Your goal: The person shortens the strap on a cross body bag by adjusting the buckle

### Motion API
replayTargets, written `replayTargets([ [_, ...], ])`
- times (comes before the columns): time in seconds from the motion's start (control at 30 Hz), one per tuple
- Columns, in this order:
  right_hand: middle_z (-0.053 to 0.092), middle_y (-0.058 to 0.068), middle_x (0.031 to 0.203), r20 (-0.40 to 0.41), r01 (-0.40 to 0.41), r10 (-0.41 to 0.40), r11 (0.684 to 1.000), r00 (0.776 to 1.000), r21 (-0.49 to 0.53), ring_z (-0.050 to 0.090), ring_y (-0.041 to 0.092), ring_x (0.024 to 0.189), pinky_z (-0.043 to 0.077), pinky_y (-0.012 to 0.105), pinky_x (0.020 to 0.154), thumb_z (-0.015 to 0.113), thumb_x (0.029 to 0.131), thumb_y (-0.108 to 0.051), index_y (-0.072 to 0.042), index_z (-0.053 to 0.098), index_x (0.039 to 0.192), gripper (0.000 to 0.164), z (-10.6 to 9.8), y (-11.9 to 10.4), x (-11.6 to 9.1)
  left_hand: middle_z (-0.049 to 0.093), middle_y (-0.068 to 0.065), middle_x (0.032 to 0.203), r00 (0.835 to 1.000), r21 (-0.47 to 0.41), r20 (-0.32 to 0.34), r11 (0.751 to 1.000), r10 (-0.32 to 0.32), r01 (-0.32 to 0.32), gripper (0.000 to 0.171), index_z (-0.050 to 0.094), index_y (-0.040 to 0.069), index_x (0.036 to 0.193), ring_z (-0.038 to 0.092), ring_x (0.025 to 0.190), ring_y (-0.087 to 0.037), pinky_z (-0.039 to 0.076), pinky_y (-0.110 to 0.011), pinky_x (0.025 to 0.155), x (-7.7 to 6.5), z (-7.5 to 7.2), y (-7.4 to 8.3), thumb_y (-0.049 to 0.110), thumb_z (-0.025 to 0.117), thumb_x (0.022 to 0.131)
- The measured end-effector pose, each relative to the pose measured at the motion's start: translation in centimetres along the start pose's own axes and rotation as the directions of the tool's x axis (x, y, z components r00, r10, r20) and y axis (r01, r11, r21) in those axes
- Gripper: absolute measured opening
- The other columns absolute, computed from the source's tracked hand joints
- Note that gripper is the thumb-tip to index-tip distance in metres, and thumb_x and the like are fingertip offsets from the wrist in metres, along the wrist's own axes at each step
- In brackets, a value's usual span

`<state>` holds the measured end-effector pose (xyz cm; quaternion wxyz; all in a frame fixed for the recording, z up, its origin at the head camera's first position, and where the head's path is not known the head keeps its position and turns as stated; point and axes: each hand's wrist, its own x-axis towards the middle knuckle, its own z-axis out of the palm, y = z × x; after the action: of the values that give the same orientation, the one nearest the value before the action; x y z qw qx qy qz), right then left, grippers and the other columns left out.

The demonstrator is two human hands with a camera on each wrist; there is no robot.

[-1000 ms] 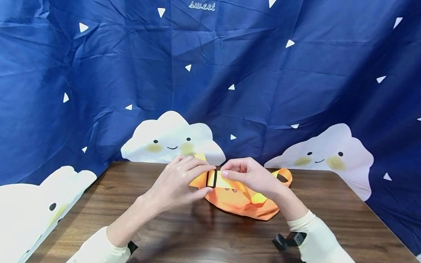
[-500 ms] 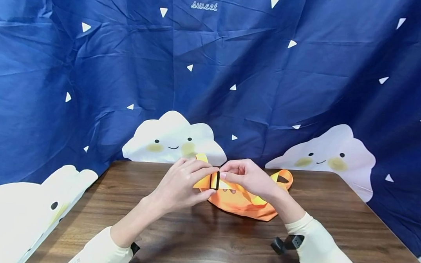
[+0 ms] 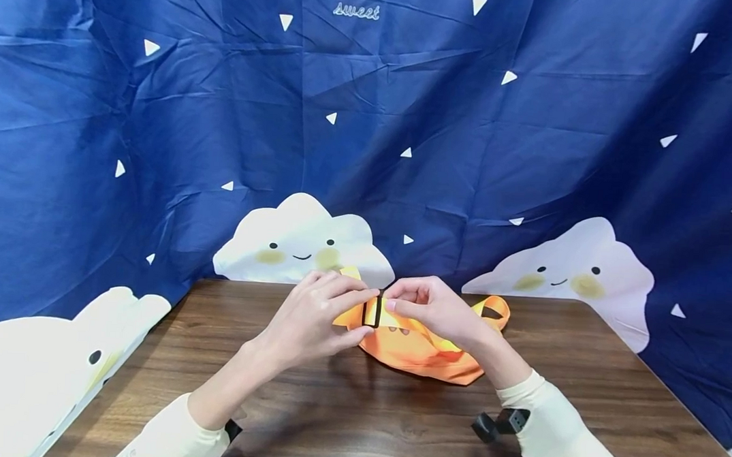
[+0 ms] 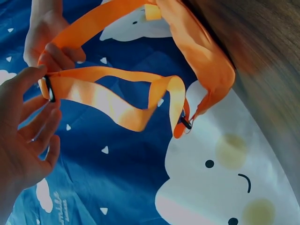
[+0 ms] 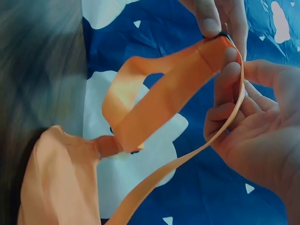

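An orange fabric bag [image 3: 421,360] lies on the table beneath both hands. Its long flat strap [image 4: 89,93] runs up through a black slider buckle [image 4: 50,90]. With thumb and fingertips my left hand [image 3: 313,315] pinches this buckle by its two ends. Just right of it, my right hand [image 3: 433,308] pinches the strap between thumb and curled fingers, as the right wrist view also shows. A loop of strap hangs between the hands and the bag, where a second small black fitting [image 4: 186,123] joins it. My right fingertips partly hide the webbing at the buckle.
The brown wooden table [image 3: 358,419] reaches back to a blue curtain [image 3: 369,154] printed with white clouds and triangles. Another strap loop [image 3: 496,309] stands up behind my right wrist. A dark wrist device [image 3: 498,424] sits on my right sleeve.
The buckle and my right fingertips have come slightly closer together. Less of the strap fold shows below the right hand. Both hands keep their hold, and the view has shifted a little.
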<state>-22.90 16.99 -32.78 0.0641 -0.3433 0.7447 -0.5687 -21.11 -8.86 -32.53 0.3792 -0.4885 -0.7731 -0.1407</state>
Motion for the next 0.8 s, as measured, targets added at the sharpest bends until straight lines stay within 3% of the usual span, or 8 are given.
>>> replayTargets([
  [0.23,0.067,0.014,0.084,0.003,-0.004,0.004,0.999,1.0,-0.039,0.057,0.021,0.074,0.045,0.028,0.065,0.07,0.098,-0.021,-0.009,0.076,0.106,0.015,-0.1,-0.4,-0.1,0.068,0.002,0.115,1.0,0.005,0.006,1.0,-0.004,0.004,0.048,0.073,0.015,0.125,0.059,0.107,-0.018,0.043,-0.037,0.087,0.1,-0.3,-0.1,0.035,0.083,0.084],
  [0.5,0.068,0.017,0.082,0.026,-0.032,0.032,0.999,0.999,-0.011,0.061,0.026,0.073,0.05,0.03,0.063,0.068,0.099,-0.019,-0.004,0.074,0.109,0.019,-1.1,-0.7,-0.3,0.068,0.001,0.118,0.999,-0.014,-0.031,0.999,-0.038,0.038,0.048,0.073,0.014,0.124,0.061,0.109,-0.019,0.042,-0.042,0.092,0.2,-1.1,-0.6,0.033,0.085,0.082],
  [0.8,0.067,0.021,0.084,0.03,0.0,0.001,1.0,1.0,-0.03,0.058,0.021,0.073,0.047,0.027,0.065,0.069,0.099,-0.017,0.0,0.073,0.109,0.02,-0.2,-0.7,-0.2,0.067,0.001,0.116,1.0,-0.013,0.004,1.0,0.003,-0.003,0.047,0.072,0.012,0.125,0.059,0.109,-0.019,0.043,-0.038,0.091,0.0,-0.4,-0.4,0.031,0.084,0.083],
])
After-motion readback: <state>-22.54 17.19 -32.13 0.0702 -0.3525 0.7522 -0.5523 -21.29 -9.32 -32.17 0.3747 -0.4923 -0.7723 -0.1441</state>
